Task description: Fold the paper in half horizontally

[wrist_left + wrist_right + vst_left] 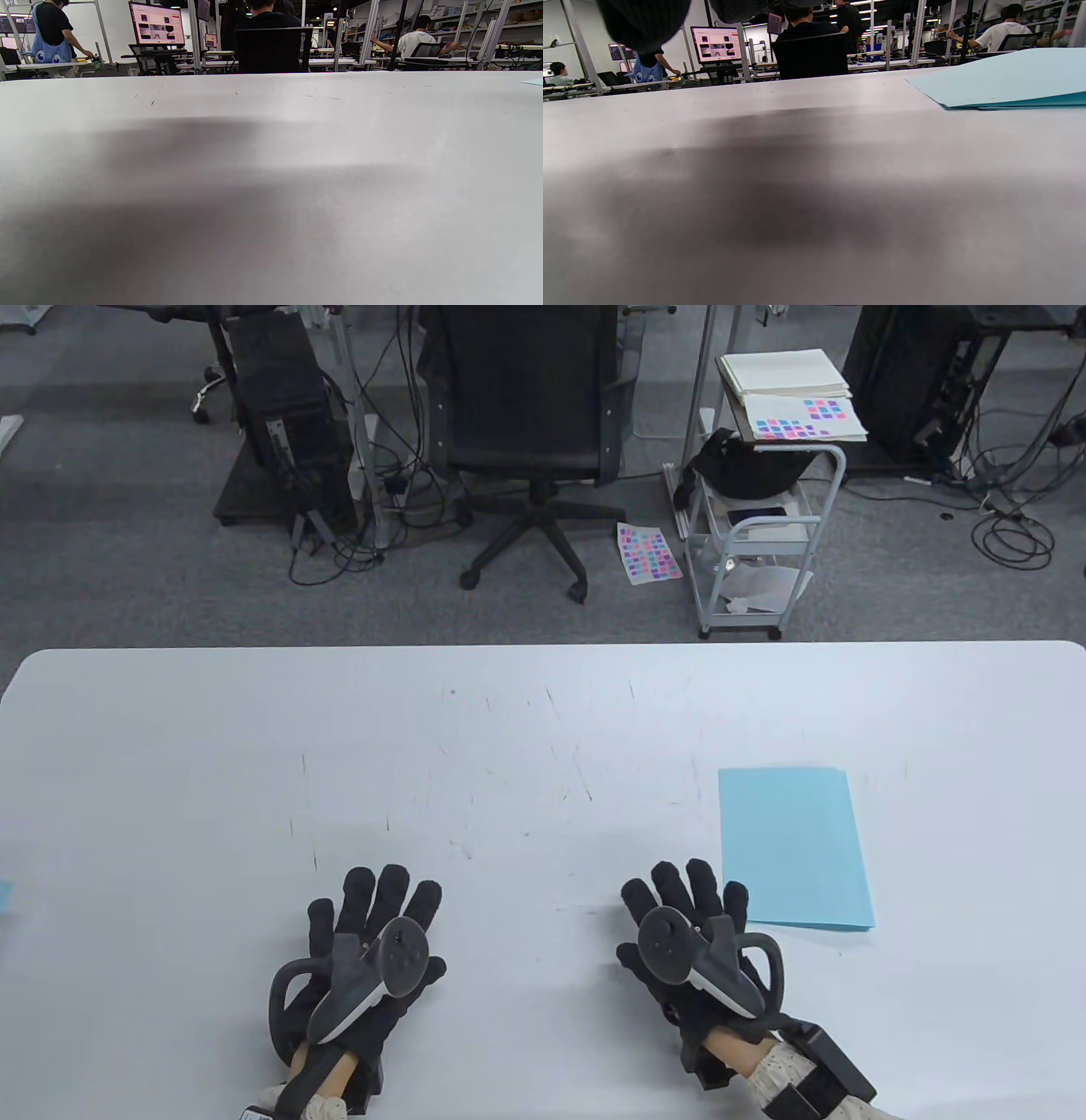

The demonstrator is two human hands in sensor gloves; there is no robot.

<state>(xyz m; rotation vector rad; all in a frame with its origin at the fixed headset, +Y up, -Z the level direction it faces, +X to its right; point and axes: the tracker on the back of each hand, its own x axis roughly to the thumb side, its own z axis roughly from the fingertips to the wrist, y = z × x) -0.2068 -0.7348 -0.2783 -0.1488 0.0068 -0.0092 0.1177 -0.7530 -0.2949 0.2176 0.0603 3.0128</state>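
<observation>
1. Now the blue paper (795, 848) lies on the bench (543, 746), right side, long axis near-to-far.
2. Right hand (691, 937) is nearer, just left of it.
3. Left hand (373, 942) too lies flat, fingers spread, holding nothing.

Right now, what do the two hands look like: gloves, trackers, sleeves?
Both hands wear black knit sensor gloves. The left hand and right hand each carry a dark grey tracker with a ring loop and a paler underside strapped to the back. A black box sits at the right wrist. Cream lacy cuffs show at both wrists.
</observation>
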